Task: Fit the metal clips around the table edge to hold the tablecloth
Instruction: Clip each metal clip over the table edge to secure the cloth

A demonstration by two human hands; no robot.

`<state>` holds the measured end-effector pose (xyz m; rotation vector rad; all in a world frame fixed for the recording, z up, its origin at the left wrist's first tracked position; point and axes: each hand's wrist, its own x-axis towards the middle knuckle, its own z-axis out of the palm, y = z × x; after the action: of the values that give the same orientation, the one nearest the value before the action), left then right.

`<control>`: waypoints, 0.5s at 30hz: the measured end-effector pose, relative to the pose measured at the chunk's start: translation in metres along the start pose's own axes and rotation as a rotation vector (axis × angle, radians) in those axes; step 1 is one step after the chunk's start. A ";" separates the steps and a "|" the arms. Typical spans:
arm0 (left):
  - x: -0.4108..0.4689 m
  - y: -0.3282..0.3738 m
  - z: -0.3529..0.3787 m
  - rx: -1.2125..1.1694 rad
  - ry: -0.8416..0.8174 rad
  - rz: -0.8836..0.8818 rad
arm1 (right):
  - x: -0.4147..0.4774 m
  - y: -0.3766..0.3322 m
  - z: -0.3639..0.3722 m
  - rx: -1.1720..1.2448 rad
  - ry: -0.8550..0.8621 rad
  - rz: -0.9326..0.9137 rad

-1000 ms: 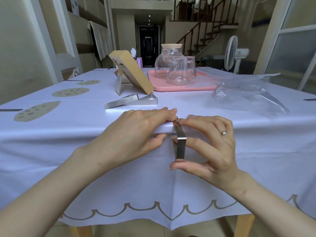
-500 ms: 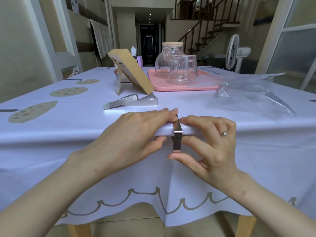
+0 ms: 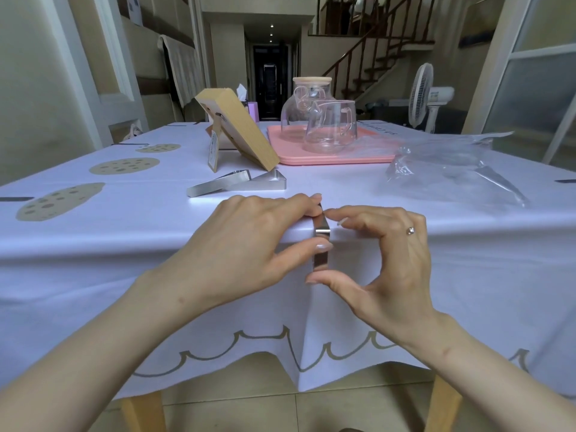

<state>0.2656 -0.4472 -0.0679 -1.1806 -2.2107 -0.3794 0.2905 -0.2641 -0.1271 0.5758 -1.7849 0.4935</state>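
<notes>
the table [image 3: 141, 410] is standing in front of you on pale wooden legs, and the white tablecloth [image 3: 436, 291] is covering its whole top and hanging down over the near edge, a scalloped border showing low on the drop. a crumpled clear plastic bag [image 3: 452, 163] is lying on the cloth at the far right. a pink tray [image 3: 336, 159] is sitting at the far middle, carrying a lidded glass teapot [image 3: 296, 110] with a glass pitcher [image 3: 330, 129] just in front of it. a tilted wooden block [image 3: 240, 126] is leaning just left of the tray.

your left hand [image 3: 249, 244] is gripping the clothed near edge, fingers lying over the top and thumb coming up from below (its tip is touching the front face of the clip [image 3: 321, 241]). your right hand [image 3: 386, 260] is pinching that clip end to end: the thumb is sitting under its lower end while the curled fingers are meeting its upper arm on the tabletop.

two spare clips [image 3: 237, 183] are lying together on the cloth just beyond your left hand, near the foot of the block. the clip in your hands is standing upright against the near edge, its top bending over onto the cloth and its shiny strip running down the drop between your two thumbs.
</notes>
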 end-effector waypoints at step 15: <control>0.001 0.001 0.006 0.048 0.051 0.022 | 0.008 -0.002 -0.003 -0.145 -0.118 -0.018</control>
<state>0.2636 -0.4433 -0.0718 -1.1566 -2.1496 -0.3420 0.2922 -0.2652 -0.1184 0.5284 -1.9076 0.3200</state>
